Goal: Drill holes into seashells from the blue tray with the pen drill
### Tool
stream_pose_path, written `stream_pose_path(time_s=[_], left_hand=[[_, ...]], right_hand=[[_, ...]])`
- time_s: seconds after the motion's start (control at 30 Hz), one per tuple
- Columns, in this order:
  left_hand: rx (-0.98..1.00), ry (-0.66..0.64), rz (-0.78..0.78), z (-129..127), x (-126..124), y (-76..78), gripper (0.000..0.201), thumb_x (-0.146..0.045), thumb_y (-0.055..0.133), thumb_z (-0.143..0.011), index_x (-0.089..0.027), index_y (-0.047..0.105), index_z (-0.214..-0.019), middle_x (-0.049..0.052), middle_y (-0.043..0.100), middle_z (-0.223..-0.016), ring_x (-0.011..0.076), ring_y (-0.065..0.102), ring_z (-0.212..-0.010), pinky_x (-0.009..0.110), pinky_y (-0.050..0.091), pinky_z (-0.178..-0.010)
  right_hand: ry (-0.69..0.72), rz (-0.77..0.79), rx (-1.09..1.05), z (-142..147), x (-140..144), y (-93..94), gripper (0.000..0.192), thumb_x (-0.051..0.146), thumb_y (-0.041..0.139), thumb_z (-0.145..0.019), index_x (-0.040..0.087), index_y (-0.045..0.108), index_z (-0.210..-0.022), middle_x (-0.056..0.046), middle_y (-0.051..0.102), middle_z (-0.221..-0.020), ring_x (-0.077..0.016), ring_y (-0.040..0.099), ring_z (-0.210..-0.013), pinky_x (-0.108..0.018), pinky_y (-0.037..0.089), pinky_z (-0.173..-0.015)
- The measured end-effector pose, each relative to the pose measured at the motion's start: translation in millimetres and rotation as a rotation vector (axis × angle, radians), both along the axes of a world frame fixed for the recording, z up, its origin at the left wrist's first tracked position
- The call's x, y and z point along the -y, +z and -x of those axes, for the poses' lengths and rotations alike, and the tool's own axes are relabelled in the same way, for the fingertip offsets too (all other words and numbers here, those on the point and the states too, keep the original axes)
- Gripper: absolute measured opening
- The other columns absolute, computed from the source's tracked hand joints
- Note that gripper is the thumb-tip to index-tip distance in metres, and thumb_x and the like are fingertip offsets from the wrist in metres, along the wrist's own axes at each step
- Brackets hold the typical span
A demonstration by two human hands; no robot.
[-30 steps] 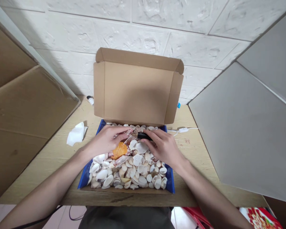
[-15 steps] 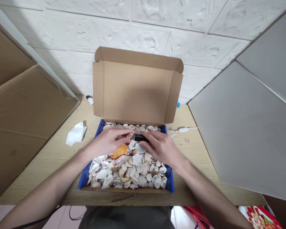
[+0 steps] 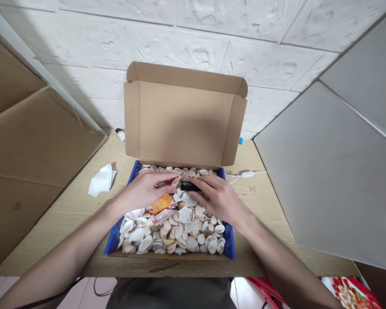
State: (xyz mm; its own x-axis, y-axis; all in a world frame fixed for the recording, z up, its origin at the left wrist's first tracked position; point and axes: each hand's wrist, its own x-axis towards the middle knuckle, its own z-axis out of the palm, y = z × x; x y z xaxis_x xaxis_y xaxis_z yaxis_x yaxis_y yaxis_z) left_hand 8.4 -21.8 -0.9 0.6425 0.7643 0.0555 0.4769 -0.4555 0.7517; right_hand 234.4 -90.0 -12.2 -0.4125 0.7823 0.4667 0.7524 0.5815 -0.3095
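A cardboard box with blue sides stands open on the table, filled with white and beige seashells. Over its far half, my left hand pinches a small reddish-white seashell between thumb and fingers. Facing it, my right hand is closed on a short black object, whose kind I cannot make out. Just beyond the black object sits a brownish speckled shell. Below my left hand lie an orange scallop shell and a long pinkish shell. A white star-shaped piece rests near the middle.
The box's raised lid leans by the white brick wall. A crumpled white tissue lies left of the box, a small bottle behind it. A white cable switch is at right. Cardboard and a grey-white panel flank the table.
The black object has turned slightly in my right hand, and its top now catches light. Both hands stay in nearly the same place; the view has shifted a touch.
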Motion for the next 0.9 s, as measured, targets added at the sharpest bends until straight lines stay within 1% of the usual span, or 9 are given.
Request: stream_pose_path(time_s=[0.07,0.13,0.3,0.47,0.53,0.63,0.77,0.9], left_hand=[[-0.006,-0.017,-0.017,0.2,-0.9,-1.2,0.028,-0.041,0.058,-0.089,-0.030,0.072,-0.112,0.001,0.077,-0.102,0.0220,0.070,-0.081,0.033,0.055,-0.076],[-0.002,0.001,-0.031,0.8,-2.0,-2.2,0.030,-0.042,0.058,-0.089,-0.030,0.070,-0.114,0.001,0.075,-0.108,0.0229,0.071,-0.086,0.034,0.055,-0.078],[-0.029,0.049,-0.046,0.7,-2.8,0.6,0.030,-0.043,0.055,-0.091,-0.029,0.072,-0.111,0.002,0.075,-0.107,0.0252,0.071,-0.086,0.034,0.055,-0.076],[-0.015,0.074,-0.020,-1.0,-2.2,5.3,0.029,-0.035,0.053,-0.093,-0.024,0.070,-0.114,0.003,0.074,-0.112,0.0244,0.070,-0.098,0.033,0.054,-0.084],[-0.014,0.084,-0.024,-0.7,-3.0,4.3,0.029,-0.034,0.053,-0.094,-0.022,0.070,-0.114,0.004,0.074,-0.112,0.0233,0.070,-0.099,0.031,0.053,-0.085],[-0.002,0.122,-0.030,0.7,-5.1,0.7,0.031,-0.037,0.054,-0.094,-0.022,0.070,-0.115,0.003,0.074,-0.112,0.0224,0.069,-0.101,0.028,0.053,-0.087],[-0.016,0.143,-0.033,1.8,-6.5,-0.9,0.034,-0.036,0.052,-0.094,-0.021,0.068,-0.119,0.004,0.073,-0.114,0.0227,0.069,-0.104,0.029,0.053,-0.090],[-0.012,0.163,-0.016,0.9,-5.6,1.5,0.036,-0.034,0.052,-0.092,-0.021,0.067,-0.122,0.004,0.074,-0.111,0.0220,0.070,-0.097,0.029,0.054,-0.087]], right_hand=[[-0.019,0.015,-0.006,0.3,0.4,-0.5,0.031,0.032,0.054,-0.093,0.014,0.062,-0.117,-0.010,0.071,-0.094,-0.0195,0.065,-0.082,-0.033,0.055,-0.071],[-0.038,0.017,-0.011,0.6,0.7,-0.9,0.030,0.031,0.054,-0.093,0.014,0.063,-0.116,-0.010,0.072,-0.095,-0.0197,0.066,-0.081,-0.033,0.055,-0.070],[-0.094,0.000,-0.025,1.3,0.6,-1.6,0.029,0.031,0.054,-0.093,0.013,0.064,-0.113,-0.011,0.072,-0.094,-0.0200,0.066,-0.081,-0.032,0.055,-0.071],[-0.136,-0.006,-0.033,1.0,-0.3,-3.6,0.029,0.032,0.053,-0.093,0.014,0.064,-0.115,-0.011,0.072,-0.095,-0.0199,0.066,-0.083,-0.033,0.056,-0.072],[-0.147,-0.006,-0.031,0.7,-0.6,-4.1,0.030,0.031,0.054,-0.093,0.013,0.064,-0.114,-0.011,0.072,-0.094,-0.0201,0.066,-0.083,-0.033,0.056,-0.072],[-0.156,-0.005,-0.032,0.3,-0.4,-4.5,0.029,0.031,0.055,-0.093,0.012,0.064,-0.113,-0.011,0.071,-0.095,-0.0200,0.066,-0.084,-0.033,0.055,-0.073],[-0.180,-0.011,-0.048,0.5,0.0,-4.7,0.028,0.032,0.055,-0.093,0.015,0.064,-0.113,-0.009,0.072,-0.094,-0.0193,0.066,-0.083,-0.032,0.054,-0.072],[-0.191,-0.037,-0.061,1.2,-0.6,-4.4,0.027,0.032,0.056,-0.092,0.015,0.064,-0.112,-0.009,0.072,-0.094,-0.0194,0.066,-0.083,-0.033,0.055,-0.072]])
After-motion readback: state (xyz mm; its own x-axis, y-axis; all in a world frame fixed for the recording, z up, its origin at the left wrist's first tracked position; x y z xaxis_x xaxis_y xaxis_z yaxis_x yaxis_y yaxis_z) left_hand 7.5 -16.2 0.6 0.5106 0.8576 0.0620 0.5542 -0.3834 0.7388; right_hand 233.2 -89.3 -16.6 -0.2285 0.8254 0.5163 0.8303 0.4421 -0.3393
